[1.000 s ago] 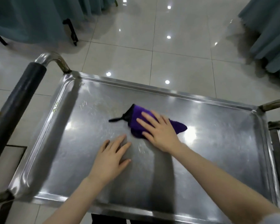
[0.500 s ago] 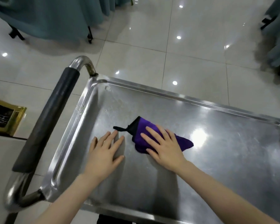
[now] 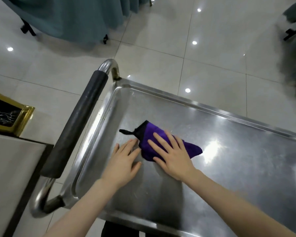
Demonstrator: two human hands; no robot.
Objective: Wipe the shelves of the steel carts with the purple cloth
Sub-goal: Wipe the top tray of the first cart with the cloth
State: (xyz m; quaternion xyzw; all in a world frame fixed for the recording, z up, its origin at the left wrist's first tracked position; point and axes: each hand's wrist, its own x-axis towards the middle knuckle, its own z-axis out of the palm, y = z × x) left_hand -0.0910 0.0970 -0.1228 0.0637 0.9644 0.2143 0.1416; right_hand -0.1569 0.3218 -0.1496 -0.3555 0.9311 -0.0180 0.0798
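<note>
The purple cloth (image 3: 151,134), folded with a black edge and loop at its left end, lies on the top shelf of the steel cart (image 3: 229,168). My right hand (image 3: 171,154) presses flat on the cloth with straight, spread fingers. My left hand (image 3: 125,161) rests flat on the bare steel just left of the cloth, its fingertips near the cloth's black edge. The shelf is a shallow steel tray with a raised rim.
The cart's handle (image 3: 75,124), a steel tube with a black grip, runs along the shelf's left end. A gold-framed dark panel (image 3: 5,115) and a pale surface (image 3: 12,177) stand at the left. Teal draped tables (image 3: 67,16) stand on the glossy tiled floor behind.
Both hands and the cloth have slid left along the shelf toward the handle end. My left hand has come closer to the cloth. The view has swung left.
</note>
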